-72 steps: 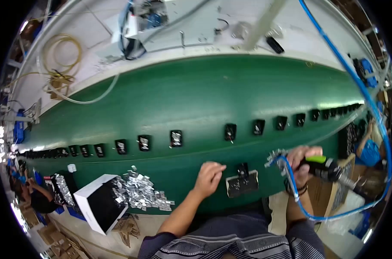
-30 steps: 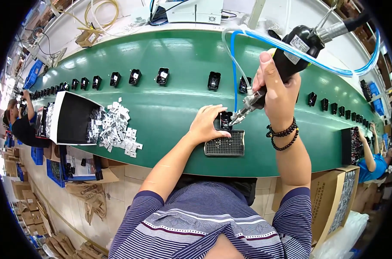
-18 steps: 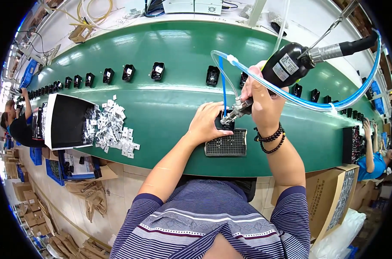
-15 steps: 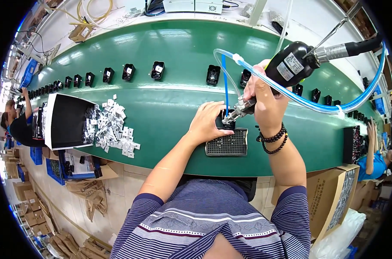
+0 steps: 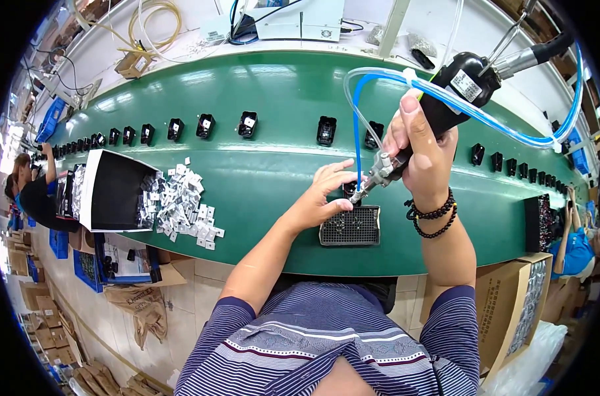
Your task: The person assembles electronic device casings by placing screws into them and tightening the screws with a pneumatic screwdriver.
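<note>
The right grip (image 5: 429, 148) is holding a black power tool (image 5: 473, 71), with the fingers wrapping around it and the thumb lying along it. A string of dark beads (image 5: 434, 212) is going around the wrist just below this grip. The tool's silver nose (image 5: 379, 173) is pointing down and to the left, with its tip sitting near the left grip. A blue hose (image 5: 358, 129) is looping from the tool down to the nose.

The left grip (image 5: 323, 196) is curving, thumb and fingers apart, beside a small black case (image 5: 348, 189). The case is sitting between this grip and the tip, mostly hiding behind them, so I cannot tell if the hand is squeezing it.

Just below the left thumb, a dark tray (image 5: 350, 245) full of little holes is lying on the green worktop (image 5: 273, 165). Farther out, past both grips, a row of black cases (image 5: 248, 125) is stretching to the left and to the right. Well to the left of the left grip, shiny little plates (image 5: 183, 204) are spilling from a white box (image 5: 91, 190) that is lying on its side. Below and to the right of the right grip, a brown carton (image 5: 497, 310) is standing by the worktop.
</note>
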Demonstrator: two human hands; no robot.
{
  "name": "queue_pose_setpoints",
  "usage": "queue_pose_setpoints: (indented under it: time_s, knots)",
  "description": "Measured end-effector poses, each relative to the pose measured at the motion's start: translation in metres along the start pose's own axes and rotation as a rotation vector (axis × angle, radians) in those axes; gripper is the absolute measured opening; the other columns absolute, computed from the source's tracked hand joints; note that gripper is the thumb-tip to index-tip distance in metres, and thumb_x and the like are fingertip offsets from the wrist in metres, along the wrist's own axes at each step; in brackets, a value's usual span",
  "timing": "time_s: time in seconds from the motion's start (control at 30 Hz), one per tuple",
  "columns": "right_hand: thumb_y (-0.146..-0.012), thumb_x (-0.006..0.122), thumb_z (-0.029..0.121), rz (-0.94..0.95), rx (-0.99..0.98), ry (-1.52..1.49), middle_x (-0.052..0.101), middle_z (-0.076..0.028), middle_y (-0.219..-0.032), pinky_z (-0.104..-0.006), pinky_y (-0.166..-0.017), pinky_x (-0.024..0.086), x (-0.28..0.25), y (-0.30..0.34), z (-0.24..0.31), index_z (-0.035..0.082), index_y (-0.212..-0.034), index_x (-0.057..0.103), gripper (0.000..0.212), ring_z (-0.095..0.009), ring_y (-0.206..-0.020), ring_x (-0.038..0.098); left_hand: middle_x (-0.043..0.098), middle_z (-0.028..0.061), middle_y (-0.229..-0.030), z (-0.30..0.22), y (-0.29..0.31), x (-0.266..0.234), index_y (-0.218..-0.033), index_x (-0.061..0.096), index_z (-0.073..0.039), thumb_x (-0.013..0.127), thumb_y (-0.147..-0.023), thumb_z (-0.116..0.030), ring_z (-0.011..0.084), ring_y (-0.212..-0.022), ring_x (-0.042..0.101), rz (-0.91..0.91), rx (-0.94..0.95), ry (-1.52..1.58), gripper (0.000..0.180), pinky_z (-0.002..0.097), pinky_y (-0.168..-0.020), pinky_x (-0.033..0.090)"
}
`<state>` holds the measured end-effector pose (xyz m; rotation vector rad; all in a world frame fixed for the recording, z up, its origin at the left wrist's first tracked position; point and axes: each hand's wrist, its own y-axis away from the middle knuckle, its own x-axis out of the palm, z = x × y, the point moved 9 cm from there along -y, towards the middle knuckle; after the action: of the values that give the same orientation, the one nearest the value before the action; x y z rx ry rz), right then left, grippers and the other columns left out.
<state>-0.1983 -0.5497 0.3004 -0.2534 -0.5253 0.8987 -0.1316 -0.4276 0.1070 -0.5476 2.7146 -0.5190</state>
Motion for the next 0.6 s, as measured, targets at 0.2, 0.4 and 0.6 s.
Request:
queue_pose_setpoints:
  time_s: [0.2,0.4,0.6]
  knots:
    - [-0.099,0.07,0.014,-0.036,0.054,0.01,0.059,-0.003,-0.063,-0.0234,-0.049,0.045,0.003,0.004,0.003,0.001,-0.091,0.064,0.017,-0.01,-0.05,0.052,0.058,0.0156,-0.147,-0.002,0.001,0.01,-0.132,0.071,-0.011,0.081,-0.077,-0.016,0.0321,-0.13,0.054,0.13,-0.128,0.319,0.057,0.043,-0.114,0.035]
    - [-0.098,0.072,0.016,-0.082,0.124,-0.019,0.059,-0.002,-0.064,-0.0233,-0.049,0.045,0.007,-0.001,0.014,0.002,-0.093,0.062,0.017,-0.01,-0.05,0.052,0.062,0.0151,-0.143,-0.025,0.006,0.016,-0.127,0.074,-0.008,0.078,-0.073,-0.009,0.0295,-0.122,0.058,0.124,-0.1,0.42,0.054,0.0404,-0.11,0.041]
    - [-0.1,0.068,0.015,-0.075,0.086,0.029,0.047,0.002,-0.06,-0.0224,-0.047,0.04,0.01,-0.006,0.02,0.004,-0.106,0.062,0.014,-0.008,-0.049,0.044,0.065,0.0152,-0.138,-0.034,0.016,0.022,-0.124,0.074,-0.003,0.075,-0.07,-0.005,0.0262,-0.116,0.06,-0.007,-0.146,0.632,0.055,0.0373,-0.108,0.043]
